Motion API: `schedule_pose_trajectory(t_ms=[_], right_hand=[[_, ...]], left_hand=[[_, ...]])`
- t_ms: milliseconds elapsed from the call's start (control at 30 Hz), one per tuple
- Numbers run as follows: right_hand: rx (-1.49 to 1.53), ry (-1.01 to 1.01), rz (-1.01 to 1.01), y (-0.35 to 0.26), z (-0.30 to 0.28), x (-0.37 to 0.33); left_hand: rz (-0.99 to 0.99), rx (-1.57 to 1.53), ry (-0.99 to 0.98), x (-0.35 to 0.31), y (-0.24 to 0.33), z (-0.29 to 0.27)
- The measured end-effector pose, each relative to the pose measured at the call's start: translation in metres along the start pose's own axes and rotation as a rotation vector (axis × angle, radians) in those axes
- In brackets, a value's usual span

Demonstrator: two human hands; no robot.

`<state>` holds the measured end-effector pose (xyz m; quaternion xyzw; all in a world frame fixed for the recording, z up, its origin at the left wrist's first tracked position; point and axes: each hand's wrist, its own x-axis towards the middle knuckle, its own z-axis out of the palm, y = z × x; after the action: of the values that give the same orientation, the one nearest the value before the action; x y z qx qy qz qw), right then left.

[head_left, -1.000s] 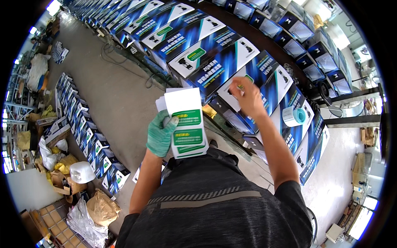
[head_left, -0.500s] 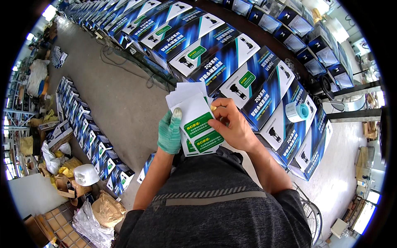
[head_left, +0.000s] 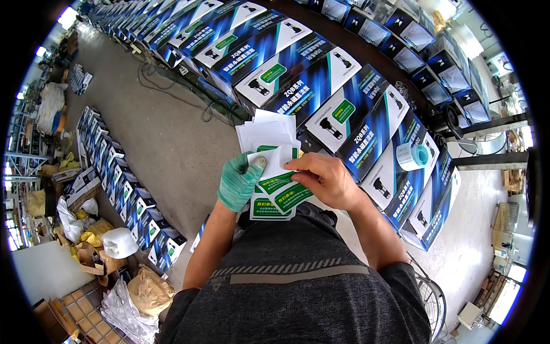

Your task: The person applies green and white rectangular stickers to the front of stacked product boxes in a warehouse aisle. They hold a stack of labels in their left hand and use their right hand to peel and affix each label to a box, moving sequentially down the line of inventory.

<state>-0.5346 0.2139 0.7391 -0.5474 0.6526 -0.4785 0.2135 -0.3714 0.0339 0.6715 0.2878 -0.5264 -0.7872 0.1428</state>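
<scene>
In the head view, the left hand (head_left: 239, 182), wearing a green glove, is gripping a fanned stack of cards (head_left: 274, 172), white with green labels; its thumb is pressing on the front while the other fingers are closing behind, probably so the stack stays steady and facing up. The bare right hand (head_left: 326, 182) is pinching one green-labelled card at the lower right of the stack, its fingers closed on that card's edge as if to slide it free. The cards are sitting between both sets of fingers, just above the person's chest. Beyond the fingertips, a long row of blue and white boxes (head_left: 321, 86) is lying side by side, too many to count surely. One roll of tape (head_left: 413, 156) is resting on a box to the right of the right-hand fingers. To the left, on the floor (head_left: 160, 149), more boxes (head_left: 114, 172) are standing in a row.
</scene>
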Motion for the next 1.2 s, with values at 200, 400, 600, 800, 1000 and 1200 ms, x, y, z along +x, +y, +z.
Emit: schedule_pose_trajectory(t_ms=[200, 400, 600, 800, 1000, 1200], right_hand=[[-0.033, 0.030, -0.062, 0.001, 0.001, -0.003], [-0.025, 0.065, -0.096, 0.007, 0.003, -0.010], [-0.123, 0.066, -0.102, 0.011, 0.002, -0.021], [-0.009, 0.140, 0.095, 0.006, 0.007, -0.033], [0.191, 0.143, 0.202, 0.002, 0.004, -0.041], [0.155, 0.140, 0.221, 0.002, 0.004, -0.047]], left_hand=[[-0.007, 0.013, 0.013, 0.005, -0.001, 0.001], [-0.024, -0.001, -0.002, 0.006, 0.002, 0.007], [0.037, 0.139, 0.009, 0.010, -0.006, 0.007], [0.035, 0.028, -0.021, 0.005, -0.001, 0.018], [0.060, 0.086, -0.042, 0.002, -0.003, 0.024], [0.091, -0.057, -0.063, -0.002, 0.000, 0.033]])
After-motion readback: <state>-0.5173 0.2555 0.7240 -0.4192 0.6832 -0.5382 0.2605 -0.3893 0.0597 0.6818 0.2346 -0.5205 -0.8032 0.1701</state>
